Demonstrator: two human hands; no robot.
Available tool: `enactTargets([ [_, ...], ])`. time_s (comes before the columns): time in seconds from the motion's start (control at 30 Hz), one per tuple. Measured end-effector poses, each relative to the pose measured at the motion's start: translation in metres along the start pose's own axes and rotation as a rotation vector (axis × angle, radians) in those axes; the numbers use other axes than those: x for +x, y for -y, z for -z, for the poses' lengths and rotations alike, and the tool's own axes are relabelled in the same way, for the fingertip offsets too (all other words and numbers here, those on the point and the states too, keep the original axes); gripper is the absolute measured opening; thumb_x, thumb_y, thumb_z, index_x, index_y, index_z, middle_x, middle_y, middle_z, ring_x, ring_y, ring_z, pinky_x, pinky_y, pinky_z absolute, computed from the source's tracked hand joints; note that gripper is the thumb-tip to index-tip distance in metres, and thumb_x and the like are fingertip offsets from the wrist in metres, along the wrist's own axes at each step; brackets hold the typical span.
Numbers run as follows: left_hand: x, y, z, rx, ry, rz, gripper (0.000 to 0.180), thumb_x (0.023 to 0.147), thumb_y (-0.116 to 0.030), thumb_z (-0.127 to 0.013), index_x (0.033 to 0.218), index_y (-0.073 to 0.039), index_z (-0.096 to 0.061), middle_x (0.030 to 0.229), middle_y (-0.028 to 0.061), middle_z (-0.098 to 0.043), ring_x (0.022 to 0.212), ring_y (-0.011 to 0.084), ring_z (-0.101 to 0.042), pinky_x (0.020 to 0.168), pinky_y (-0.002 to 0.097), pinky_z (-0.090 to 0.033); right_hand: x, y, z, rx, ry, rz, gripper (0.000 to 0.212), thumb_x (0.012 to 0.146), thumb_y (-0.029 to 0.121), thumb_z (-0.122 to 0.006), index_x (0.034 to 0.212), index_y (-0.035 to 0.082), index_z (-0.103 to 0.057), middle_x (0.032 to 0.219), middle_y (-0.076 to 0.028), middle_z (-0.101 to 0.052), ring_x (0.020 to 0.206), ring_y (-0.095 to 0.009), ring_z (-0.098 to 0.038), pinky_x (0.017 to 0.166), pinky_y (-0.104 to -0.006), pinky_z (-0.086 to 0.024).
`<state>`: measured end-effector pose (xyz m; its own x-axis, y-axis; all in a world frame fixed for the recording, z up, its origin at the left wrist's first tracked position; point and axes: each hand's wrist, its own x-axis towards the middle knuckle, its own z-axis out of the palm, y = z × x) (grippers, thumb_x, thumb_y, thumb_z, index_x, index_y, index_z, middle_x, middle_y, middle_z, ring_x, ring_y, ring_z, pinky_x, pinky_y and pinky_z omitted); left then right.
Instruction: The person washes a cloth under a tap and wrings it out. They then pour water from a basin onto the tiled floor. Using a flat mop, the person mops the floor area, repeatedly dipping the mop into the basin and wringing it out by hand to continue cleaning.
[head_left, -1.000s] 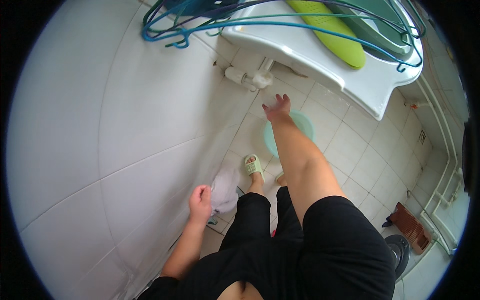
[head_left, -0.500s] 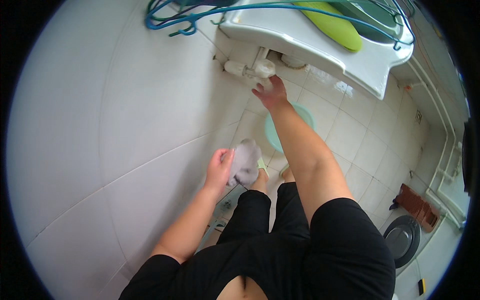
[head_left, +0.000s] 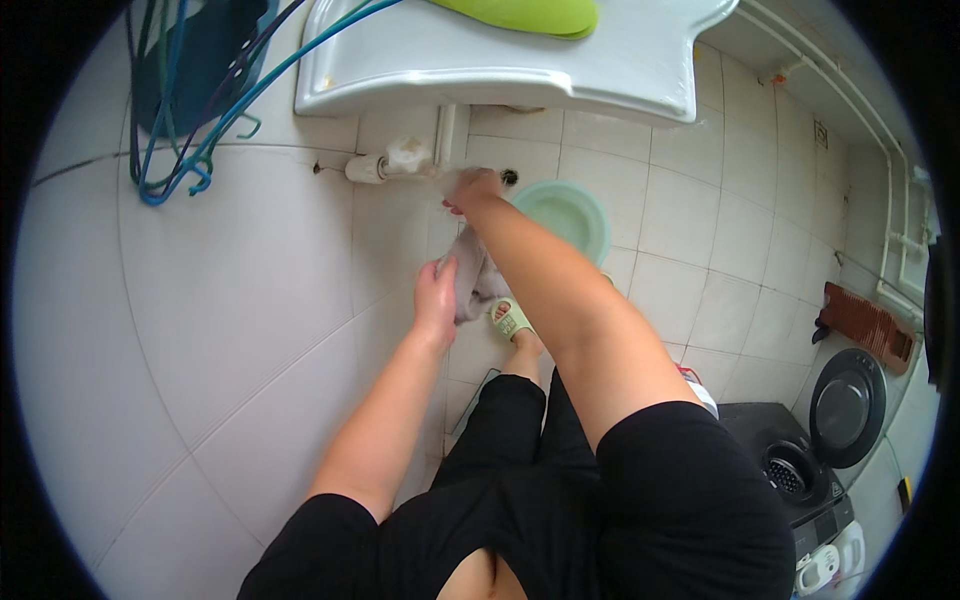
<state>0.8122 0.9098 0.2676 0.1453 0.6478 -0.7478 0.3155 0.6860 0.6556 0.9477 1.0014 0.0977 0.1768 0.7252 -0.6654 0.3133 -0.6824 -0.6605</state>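
I have the left hand (head_left: pixel 434 302) closed on a grey cloth (head_left: pixel 463 262), thumb toward me. The cloth hangs between the two hands, near the wall and just left of the mint basin (head_left: pixel 572 212) on the tiled floor (head_left: pixel 690 190). The right hand (head_left: pixel 474 188) is blurred just above the cloth's upper end, near the white pipe fitting (head_left: pixel 408 156) under the sink (head_left: pixel 430 65); I cannot tell whether its fingers grip the fabric. The hands stand apart, close together.

I judge the step in hand to be working the cloth between both hands. From here, the next move calls for a sure hold by the right hand while the left keeps its grip.

I can read no brand or label: the raised pattern on the green sandal (head_left: pixel 509 320) and the marks on the black appliance (head_left: pixel 745 425) are too small.
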Motion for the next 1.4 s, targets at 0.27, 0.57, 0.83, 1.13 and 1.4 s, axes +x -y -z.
enactTargets([
  [0.27,-0.033,0.018,-0.008,-0.159,-0.040,0.156,0.040,0.084,-0.029,-0.049,0.108,0.003,-0.044,0.099,0.0122,-0.052,0.088,0.0203,-0.050,0.075,0.0326,-0.043,-0.078,0.033,0.033,0.367,-0.098,0.071,0.041,0.081,0.032,-0.043,0.105,0.000,-0.053,0.113,-0.018,-0.051,0.109,-0.030,-0.045,0.089,-0.0351,-0.037],
  [0.57,0.071,-0.028,-0.038,-0.263,0.204,0.113,0.039,0.086,-0.033,-0.044,0.108,-0.002,-0.048,0.105,0.0122,-0.054,0.092,0.0255,-0.054,0.079,0.0368,-0.044,-0.143,-0.044,0.045,1.298,0.283,-0.354,0.055,0.081,0.032,-0.052,0.122,0.002,-0.033,0.116,-0.014,-0.047,0.105,-0.027,-0.047,0.085,-0.0373,-0.040],
  [0.83,0.101,-0.085,-0.071,0.088,0.304,0.040,0.043,0.086,-0.034,-0.039,0.122,-0.010,-0.041,0.132,0.0034,-0.034,0.124,0.0241,-0.024,0.101,0.0390,-0.015,-0.161,-0.065,0.057,1.139,-0.376,-0.232,0.043,0.079,0.011,-0.053,0.119,0.006,-0.037,0.105,-0.010,-0.053,0.095,-0.021,-0.051,0.080,-0.0315,-0.042],
  [1.13,0.146,-0.051,-0.058,0.148,0.449,0.012,0.047,0.083,-0.034,-0.045,0.122,-0.008,-0.040,0.126,0.0078,-0.040,0.116,0.0226,-0.034,0.097,0.0356,-0.025,-0.142,-0.023,0.074,0.989,-0.101,0.088,0.041,0.072,0.005,-0.054,0.111,0.002,-0.043,0.098,-0.010,-0.054,0.087,-0.020,-0.052,0.073,-0.0292,-0.043],
  [1.4,0.133,-0.039,-0.013,0.146,0.165,-0.039,0.031,0.076,-0.024,-0.061,0.101,-0.007,-0.052,0.098,0.0031,-0.057,0.086,0.0156,-0.053,0.074,0.0264,-0.039,-0.118,0.004,0.079,0.912,-0.075,-0.076,0.045,0.068,0.013,-0.062,0.107,0.001,-0.045,0.097,-0.011,-0.053,0.086,-0.021,-0.052,0.071,-0.0325,-0.044],
])
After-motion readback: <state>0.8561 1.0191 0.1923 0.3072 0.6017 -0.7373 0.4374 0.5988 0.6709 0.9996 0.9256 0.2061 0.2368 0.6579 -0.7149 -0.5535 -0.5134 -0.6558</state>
